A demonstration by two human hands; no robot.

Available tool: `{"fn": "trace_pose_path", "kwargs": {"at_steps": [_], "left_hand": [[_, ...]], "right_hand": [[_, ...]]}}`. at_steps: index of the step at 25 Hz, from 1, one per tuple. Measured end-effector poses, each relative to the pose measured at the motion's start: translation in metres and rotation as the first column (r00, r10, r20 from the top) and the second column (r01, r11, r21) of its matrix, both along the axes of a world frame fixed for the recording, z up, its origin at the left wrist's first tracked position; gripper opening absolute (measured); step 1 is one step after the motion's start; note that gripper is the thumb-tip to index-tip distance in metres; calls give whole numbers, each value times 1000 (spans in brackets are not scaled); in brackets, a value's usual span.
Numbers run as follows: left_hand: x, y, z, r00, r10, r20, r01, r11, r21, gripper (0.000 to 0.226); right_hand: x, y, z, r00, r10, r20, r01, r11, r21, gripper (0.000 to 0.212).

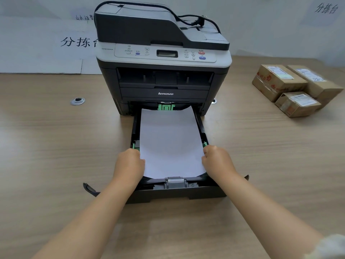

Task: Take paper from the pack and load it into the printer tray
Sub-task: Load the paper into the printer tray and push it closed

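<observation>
Over pulled-out printer tray (203,134): left hand (128,163) and right hand (217,159) each pinching side edge of paper (170,143), sheet lying slightly crooked in tray, printer (164,58) on worktop (56,146).

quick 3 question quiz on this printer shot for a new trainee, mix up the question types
1. True or false: the tray is pulled out of the printer.
2. Which hands touch the paper? A) left hand only B) right hand only C) both
3. What lies on the desk to the right of the printer?

Key:
1. True
2. C, one at each side edge of the sheet, near its front end
3. Three cardboard boxes with labels
</observation>
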State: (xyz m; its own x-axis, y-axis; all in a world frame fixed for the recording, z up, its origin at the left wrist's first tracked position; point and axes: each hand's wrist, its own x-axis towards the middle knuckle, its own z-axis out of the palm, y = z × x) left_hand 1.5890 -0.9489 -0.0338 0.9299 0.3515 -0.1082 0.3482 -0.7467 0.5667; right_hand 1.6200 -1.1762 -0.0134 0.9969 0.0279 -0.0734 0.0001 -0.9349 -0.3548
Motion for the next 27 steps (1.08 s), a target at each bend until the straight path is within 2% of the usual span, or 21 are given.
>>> {"fn": "trace_pose_path", "kwargs": {"at_steps": [2, 6, 10, 12, 15, 18, 19, 21, 24, 27], "left_hand": [[1, 0, 0, 999, -32, -39, 35, 994, 100, 39], [5, 2, 3, 990, -68, -126, 98, 962, 253, 43], [0, 3, 7, 991, -81, -111, 108, 956, 273, 42], [-4, 4, 7, 990, -102, -96, 126, 947, 295, 33], [-9, 5, 12, 992, -121, -32, 125, 956, 265, 12], [-12, 6, 13, 995, -89, 51, 73, 963, 259, 11], [-13, 7, 13, 995, -67, 78, 46, 968, 247, 12], [-13, 11, 13, 995, -18, 98, -3, 977, 213, 17], [-15, 12, 14, 997, 0, 78, -14, 984, 176, 22], [-17, 10, 16, 998, 6, 56, -15, 987, 159, 22]], "right_hand": [[-2, -1, 1, 998, 53, 20, -51, 994, -94, 44], [-2, -2, 3, 995, 97, 7, -94, 979, -183, 27], [-14, 2, 16, 982, 186, 35, -166, 935, -312, 38], [-19, 2, 20, 972, 228, 50, -197, 915, -351, 43], [-19, 0, 18, 957, 270, 108, -218, 913, -345, 27], [-19, -5, 13, 953, 240, 186, -190, 949, -250, 24], [-18, -6, 11, 958, 194, 211, -154, 969, -194, 22], [-14, -9, 8, 974, 38, 223, -33, 999, -26, 31], [-11, -12, 8, 985, -165, 57, 152, 971, 185, 33], [-12, -10, 9, 984, -177, -4, 175, 968, 179, 32]]}}
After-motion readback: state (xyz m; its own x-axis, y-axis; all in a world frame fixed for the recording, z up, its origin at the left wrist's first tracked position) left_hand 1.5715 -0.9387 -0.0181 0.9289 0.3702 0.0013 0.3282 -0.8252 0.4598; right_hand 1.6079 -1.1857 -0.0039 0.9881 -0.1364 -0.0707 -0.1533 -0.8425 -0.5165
